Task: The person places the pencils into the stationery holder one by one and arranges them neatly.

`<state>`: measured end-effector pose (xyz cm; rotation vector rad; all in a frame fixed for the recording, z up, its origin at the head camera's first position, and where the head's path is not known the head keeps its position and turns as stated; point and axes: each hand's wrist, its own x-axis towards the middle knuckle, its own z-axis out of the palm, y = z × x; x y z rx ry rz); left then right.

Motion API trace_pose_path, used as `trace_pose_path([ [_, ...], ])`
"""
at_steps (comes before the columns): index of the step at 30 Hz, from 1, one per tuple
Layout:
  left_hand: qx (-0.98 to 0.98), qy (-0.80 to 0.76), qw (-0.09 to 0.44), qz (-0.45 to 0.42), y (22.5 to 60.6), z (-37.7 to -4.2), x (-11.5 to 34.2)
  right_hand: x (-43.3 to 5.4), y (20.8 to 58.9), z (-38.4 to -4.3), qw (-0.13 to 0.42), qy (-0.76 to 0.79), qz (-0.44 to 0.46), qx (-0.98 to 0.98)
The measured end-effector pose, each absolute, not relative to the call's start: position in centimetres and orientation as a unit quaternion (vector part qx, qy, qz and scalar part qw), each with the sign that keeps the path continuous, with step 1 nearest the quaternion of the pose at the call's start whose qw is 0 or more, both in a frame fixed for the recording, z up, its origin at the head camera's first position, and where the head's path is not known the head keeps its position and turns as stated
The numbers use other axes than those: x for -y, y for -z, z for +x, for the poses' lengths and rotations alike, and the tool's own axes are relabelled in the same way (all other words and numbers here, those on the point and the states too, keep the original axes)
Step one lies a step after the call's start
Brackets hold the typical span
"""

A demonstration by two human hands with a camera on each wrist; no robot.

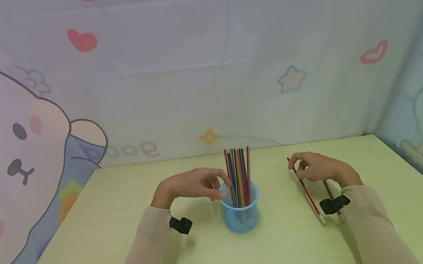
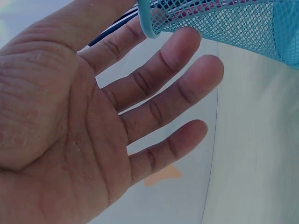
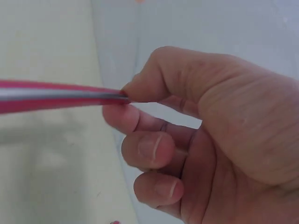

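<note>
A light blue mesh cup (image 1: 240,217) stands upright on the table, with several striped pencils (image 1: 239,177) in it. My left hand (image 1: 198,183) is at its left rim, thumb tip by the rim and index finger reaching over the edge close to the pencils. In the left wrist view the other fingers of that hand (image 2: 112,112) are spread and gently bent beside the mesh (image 2: 224,25). To the right, my right hand (image 1: 316,167) pinches a red striped pencil (image 1: 308,192) near its upper end between thumb and index finger. Its remaining fingers (image 3: 149,151) curl loosely, holding nothing.
Another pencil (image 1: 331,194) lies on the table beneath my right wrist, partly hidden by the wrist camera. The pale yellow table (image 1: 128,232) ends at a printed cloth backdrop (image 1: 194,63), which also runs along both sides.
</note>
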<state>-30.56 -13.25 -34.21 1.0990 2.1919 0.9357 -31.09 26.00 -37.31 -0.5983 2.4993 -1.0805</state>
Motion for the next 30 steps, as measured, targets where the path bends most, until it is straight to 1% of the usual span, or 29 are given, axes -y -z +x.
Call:
trace_pose_path([
  [7, -0.809, -0.341, 0.256, 0.405, 34.2, -30.5, 13.2, -25.1, 35.5, -30.6, 0.106, 0.397, -0.230, -0.882],
  [22, -0.809, -0.340, 0.255, 0.406, 34.1, -30.6, 13.2, -22.4, 31.9, -28.8, -0.021, 0.423, -0.251, -0.870],
  [30, -0.811, -0.336, 0.253, 0.406, 34.1, -30.6, 13.2, -21.0, 30.8, -27.9, -0.063, 0.459, -0.262, -0.847],
])
